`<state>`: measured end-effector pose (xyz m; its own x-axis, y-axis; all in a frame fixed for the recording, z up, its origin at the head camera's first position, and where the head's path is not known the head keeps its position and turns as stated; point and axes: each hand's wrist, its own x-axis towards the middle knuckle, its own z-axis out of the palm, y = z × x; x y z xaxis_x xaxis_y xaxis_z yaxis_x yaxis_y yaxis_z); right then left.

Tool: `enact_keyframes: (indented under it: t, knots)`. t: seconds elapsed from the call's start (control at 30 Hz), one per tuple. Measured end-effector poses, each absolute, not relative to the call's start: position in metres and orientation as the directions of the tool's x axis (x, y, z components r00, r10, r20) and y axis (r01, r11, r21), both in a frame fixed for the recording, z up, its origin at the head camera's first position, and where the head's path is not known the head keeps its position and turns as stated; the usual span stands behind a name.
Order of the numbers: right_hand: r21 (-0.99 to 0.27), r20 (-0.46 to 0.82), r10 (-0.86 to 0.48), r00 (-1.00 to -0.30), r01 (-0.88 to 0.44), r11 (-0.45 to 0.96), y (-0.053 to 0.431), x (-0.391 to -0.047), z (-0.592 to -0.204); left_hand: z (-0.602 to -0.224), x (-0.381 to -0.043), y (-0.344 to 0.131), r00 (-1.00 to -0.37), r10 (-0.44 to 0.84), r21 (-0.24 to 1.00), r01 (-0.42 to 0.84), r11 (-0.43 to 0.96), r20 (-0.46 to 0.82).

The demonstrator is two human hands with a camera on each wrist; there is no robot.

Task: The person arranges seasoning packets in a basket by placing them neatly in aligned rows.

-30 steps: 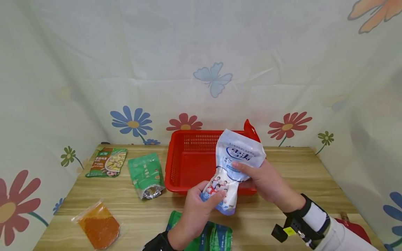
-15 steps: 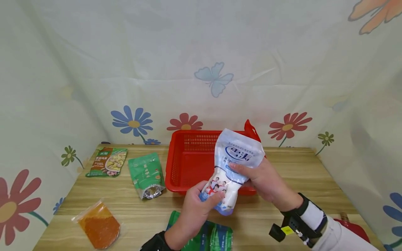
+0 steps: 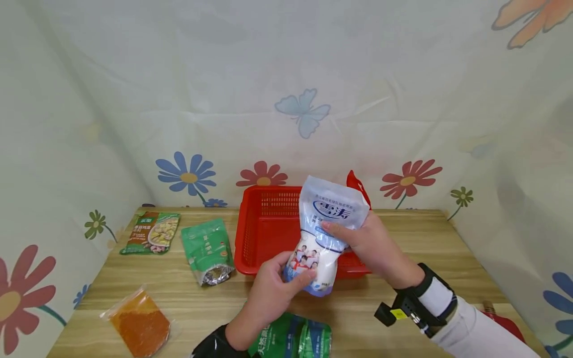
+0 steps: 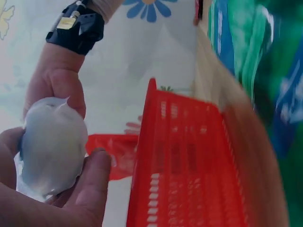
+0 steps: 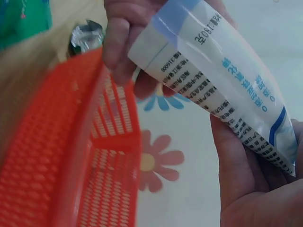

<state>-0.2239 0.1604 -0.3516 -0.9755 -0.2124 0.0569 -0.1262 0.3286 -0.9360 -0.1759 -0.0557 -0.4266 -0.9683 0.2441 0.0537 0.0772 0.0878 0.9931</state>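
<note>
A white and light-blue pouch [image 3: 315,243] with blue lettering is held tilted in the air, in front of and partly over the red basket [image 3: 248,233]. My left hand [image 3: 274,283] grips its lower end, thumb on the front. Higher up, my right hand [image 3: 364,243] pinches the pouch's right side, thumb across the front. From the right wrist view, the printed back of the pouch [image 5: 222,75] shows between both hands. The left wrist view looks at its pale rounded bottom [image 4: 54,146], with the left fingers around it.
Left of the basket stand a green pouch with a foil bottom [image 3: 208,251] and a flat green-brown packet [image 3: 151,232]. A clear bag of orange contents [image 3: 141,323] lies front left. Green packets [image 3: 295,338] lie below my hands. A red pouch [image 3: 506,323] lies far right; something red [image 3: 357,186] sticks up at the basket's back right corner.
Both hands have lifted the pouch slightly and shifted it a little to the left. The grip on it looks the same, and the other things have stayed in place.
</note>
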Motion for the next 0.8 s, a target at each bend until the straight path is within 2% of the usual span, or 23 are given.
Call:
enact_keyframes:
  t: [0.13,0.23,0.37,0.47,0.6,0.8]
  knots:
    - [-0.898,0.11,-0.178,-0.978,-0.174,0.404,0.163,-0.231,-0.339,-0.422,-0.179,-0.066,-0.966,0.249,0.966,0.131,0.221,0.074]
    - [-0.859,0.148,-0.17,-0.974,-0.212,0.467,0.163,-0.239,-0.327,-0.42,-0.183,-0.073,-0.966,0.235,0.898,0.2,0.393,0.112]
    - [-0.778,0.155,-0.169,-0.973,-0.225,0.586,0.157,-0.252,-0.319,-0.421,-0.191,-0.079,-0.951,0.259,0.709,0.3,0.638,0.169]
    - [-0.717,0.124,-0.152,-0.981,-0.194,0.669,0.149,-0.265,-0.318,-0.424,-0.196,-0.08,-0.931,0.307,0.538,0.366,0.76,0.199]
    - [-0.65,0.059,-0.14,-0.988,-0.144,0.746,0.139,-0.281,-0.324,-0.428,-0.2,-0.081,-0.91,0.355,0.404,0.413,0.817,0.212]
    - [-0.597,-0.046,-0.14,-0.989,-0.086,0.798,0.128,-0.295,-0.335,-0.433,-0.204,-0.081,-0.892,0.406,0.371,0.453,0.811,0.2]
